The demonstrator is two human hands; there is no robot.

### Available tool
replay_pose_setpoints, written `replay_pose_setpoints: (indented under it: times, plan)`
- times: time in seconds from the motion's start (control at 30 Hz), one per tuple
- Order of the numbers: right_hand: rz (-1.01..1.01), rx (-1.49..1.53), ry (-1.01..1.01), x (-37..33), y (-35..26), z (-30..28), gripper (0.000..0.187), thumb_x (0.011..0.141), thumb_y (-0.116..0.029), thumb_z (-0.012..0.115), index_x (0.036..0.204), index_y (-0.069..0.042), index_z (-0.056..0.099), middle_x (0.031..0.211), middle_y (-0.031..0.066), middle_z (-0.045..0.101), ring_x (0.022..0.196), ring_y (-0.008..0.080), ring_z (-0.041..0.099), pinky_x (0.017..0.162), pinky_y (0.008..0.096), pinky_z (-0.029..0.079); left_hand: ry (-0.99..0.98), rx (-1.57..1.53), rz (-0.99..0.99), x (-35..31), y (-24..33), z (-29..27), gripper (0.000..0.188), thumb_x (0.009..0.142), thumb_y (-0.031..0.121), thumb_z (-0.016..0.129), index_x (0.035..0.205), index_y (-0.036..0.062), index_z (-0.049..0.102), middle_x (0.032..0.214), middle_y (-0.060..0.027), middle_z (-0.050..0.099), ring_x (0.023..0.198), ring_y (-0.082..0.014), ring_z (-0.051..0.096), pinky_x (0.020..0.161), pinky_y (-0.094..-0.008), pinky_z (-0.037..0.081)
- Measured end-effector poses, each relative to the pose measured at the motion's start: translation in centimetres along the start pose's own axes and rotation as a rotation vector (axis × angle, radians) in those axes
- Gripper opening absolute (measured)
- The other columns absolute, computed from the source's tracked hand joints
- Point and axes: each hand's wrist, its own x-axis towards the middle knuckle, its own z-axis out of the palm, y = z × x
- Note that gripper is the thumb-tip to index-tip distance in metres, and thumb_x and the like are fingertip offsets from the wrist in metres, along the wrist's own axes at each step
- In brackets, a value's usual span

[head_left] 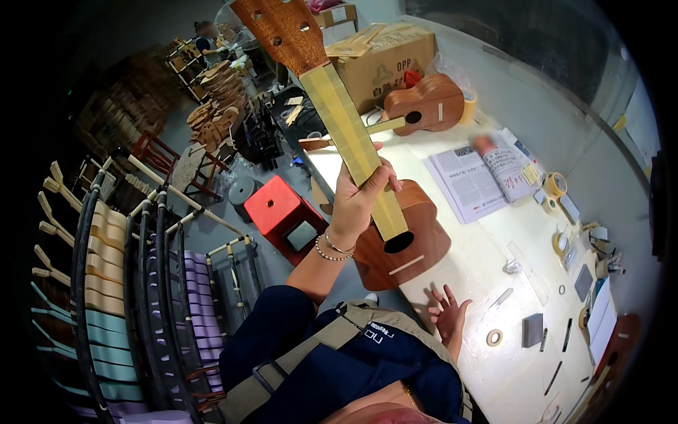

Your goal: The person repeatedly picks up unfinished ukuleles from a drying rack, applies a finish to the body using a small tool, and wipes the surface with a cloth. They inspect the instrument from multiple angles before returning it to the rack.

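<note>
My left hand point(359, 196) is wrapped around the neck of a brown wooden ukulele point(426, 230), near where the neck meets the body. Yellowish masking tape covers the fretboard, and the headstock, with no strings or tuners on it, points up and away from me. The body hangs tilted at the near edge of the white worktable point(470, 258), its round sound hole and pale bridge strip facing up. Close to the body's lower end, my right hand point(448, 316) is held palm up with fingers spread, holding nothing.
A second ukulele point(434, 106) lies farther back beside a cardboard box point(388, 67). Newspaper point(470, 180), a tape roll point(494, 338), a grey block point(532, 330) and a knife point(502, 297) are on the table. Left are a red box stool point(282, 212) and racks of coloured instrument bodies point(109, 283). Another person point(207, 46) stands far back.
</note>
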Motion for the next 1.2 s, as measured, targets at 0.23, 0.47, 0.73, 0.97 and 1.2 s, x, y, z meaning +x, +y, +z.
replay_pose_setpoints:
  times: [0.23, 0.47, 0.73, 0.97, 1.2]
  plan:
    - [0.042, -0.019, 0.045, -0.1, -0.1, -0.2, 0.088, 0.073, -0.073, 0.006, 0.131, -0.010, 0.026, 0.118, 0.0131, 0.047, 0.065, 0.0240, 0.059, 0.046, 0.0273, 0.046, 0.065, 0.248, 0.070, 0.5, 0.6, -0.9, 0.035, 0.083, 0.005, 0.053, 0.115, -0.0008, 0.039, 0.079, -0.0057, 0.052, 0.067, -0.0143, 0.054, 0.065, -0.0277, 0.045]
    - [-0.020, -0.018, 0.065, 0.0, -0.6, -1.4, 0.086, 0.074, -0.072, 0.007, 0.132, -0.011, 0.025, 0.117, 0.0120, 0.048, 0.067, 0.0243, 0.058, 0.047, 0.0283, 0.043, 0.070, 0.146, 0.055, 2.0, -0.1, -0.5, 0.035, 0.082, 0.004, 0.054, 0.113, -0.0015, 0.037, 0.076, -0.0056, 0.051, 0.066, -0.0146, 0.055, 0.065, -0.0278, 0.047]
    - [-0.086, -0.029, 0.042, -0.8, -0.4, -1.5, 0.085, 0.076, -0.070, 0.012, 0.131, -0.008, 0.025, 0.122, 0.0142, 0.043, 0.079, 0.0217, 0.058, 0.057, 0.0275, 0.049, 0.508, -0.545, -0.467, 4.4, -5.4, -9.8, 0.044, 0.085, 0.038, 0.045, 0.116, 0.0075, 0.039, 0.118, -0.0151, 0.043, 0.114, -0.0306, 0.039, 0.098, -0.0486, 0.030]
    - [-0.110, -0.048, 0.159, -1.8, 0.2, -1.0, 0.082, 0.078, -0.068, 0.008, 0.131, -0.009, 0.027, 0.119, 0.0120, 0.046, 0.082, 0.0191, 0.056, 0.061, 0.0285, 0.048, 0.778, -1.024, -0.740, 1.0, -23.2, -13.4, 0.061, 0.083, 0.043, 0.043, 0.123, -0.0003, 0.031, 0.130, -0.0159, 0.034, 0.120, -0.0339, 0.031, 0.100, -0.0538, 0.024]
    - [-0.165, -0.012, 0.299, -1.3, 0.6, 1.1, 0.080, 0.078, -0.067, 0.008, 0.130, -0.011, 0.029, 0.119, 0.0093, 0.047, 0.080, 0.0183, 0.056, 0.059, 0.0274, 0.047, 0.619, -0.829, -0.939, -0.1, -28.3, -18.2, 0.064, 0.085, 0.046, 0.034, 0.121, -0.0070, 0.030, 0.129, -0.0224, 0.033, 0.120, -0.0326, 0.032, 0.100, -0.0448, 0.029]
